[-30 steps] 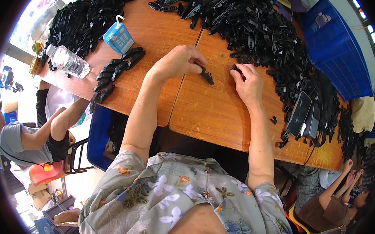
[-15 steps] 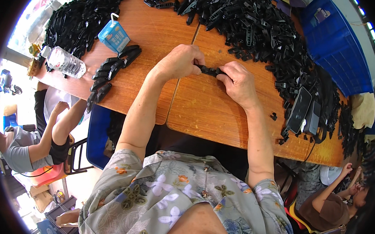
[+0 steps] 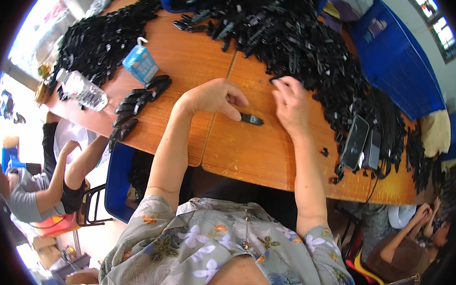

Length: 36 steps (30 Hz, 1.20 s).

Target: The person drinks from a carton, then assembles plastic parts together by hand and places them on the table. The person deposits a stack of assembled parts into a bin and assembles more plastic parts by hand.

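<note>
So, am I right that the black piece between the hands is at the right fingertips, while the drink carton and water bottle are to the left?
Almost: the head view shows that black piece at the fingertips of the left hand, not the right hand; the drink carton and water bottle are to the left.

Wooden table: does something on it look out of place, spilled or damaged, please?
One small black piece lies alone left of the smartphone, apart from the large black heap; it looks strayed because the others are mostly piled together. The wooden table looks scuffed near its front edge. I see no spill.
</note>
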### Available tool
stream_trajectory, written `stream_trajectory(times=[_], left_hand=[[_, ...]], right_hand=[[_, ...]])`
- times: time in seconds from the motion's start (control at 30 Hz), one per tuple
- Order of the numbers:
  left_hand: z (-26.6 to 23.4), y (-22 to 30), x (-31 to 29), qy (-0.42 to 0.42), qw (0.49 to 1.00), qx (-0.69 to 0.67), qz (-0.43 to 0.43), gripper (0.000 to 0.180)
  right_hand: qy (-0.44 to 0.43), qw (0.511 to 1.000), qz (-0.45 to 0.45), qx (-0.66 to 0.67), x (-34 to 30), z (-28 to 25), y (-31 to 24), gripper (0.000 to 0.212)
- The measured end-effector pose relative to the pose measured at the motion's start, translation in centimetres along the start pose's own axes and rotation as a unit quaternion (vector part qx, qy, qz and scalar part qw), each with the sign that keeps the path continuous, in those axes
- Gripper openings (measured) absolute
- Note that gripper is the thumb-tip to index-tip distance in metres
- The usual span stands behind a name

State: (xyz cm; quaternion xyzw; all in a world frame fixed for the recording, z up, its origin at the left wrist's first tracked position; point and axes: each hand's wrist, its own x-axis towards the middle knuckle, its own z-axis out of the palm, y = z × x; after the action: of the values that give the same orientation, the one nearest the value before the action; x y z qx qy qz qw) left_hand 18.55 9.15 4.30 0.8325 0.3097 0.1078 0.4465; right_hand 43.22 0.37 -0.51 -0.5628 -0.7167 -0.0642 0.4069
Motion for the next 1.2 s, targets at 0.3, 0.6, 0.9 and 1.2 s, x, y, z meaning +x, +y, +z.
stream_trajectory(times=[0.3, 0.6, 0.9, 1.2], left_hand=[[-3.4, -6.7, 7.4, 0.417, 0.889, 0.19, 0.003, 0.045], [0.4, -6.1, 6.0, 0.387, 0.891, 0.235, -0.027, 0.029], [3.0, -2.6, 1.1, 0.317, 0.942, 0.111, 0.024, 0.023], [4.2, -2.2, 1.3, 0.298, 0.943, 0.117, 0.089, 0.027]], right_hand=[[-0.073, 0.985, 0.027, -0.157, -0.6, 0.2, 0.1, 0.019], [0.022, 0.983, 0.149, 0.102, -1.5, 1.7, 0.6, 0.013], [-0.036, 0.983, 0.181, 0.011, -1.2, -0.7, 1.2, 0.016], [-0.08, 0.994, 0.072, 0.028, -0.9, -1.8, 0.1, 0.019]])
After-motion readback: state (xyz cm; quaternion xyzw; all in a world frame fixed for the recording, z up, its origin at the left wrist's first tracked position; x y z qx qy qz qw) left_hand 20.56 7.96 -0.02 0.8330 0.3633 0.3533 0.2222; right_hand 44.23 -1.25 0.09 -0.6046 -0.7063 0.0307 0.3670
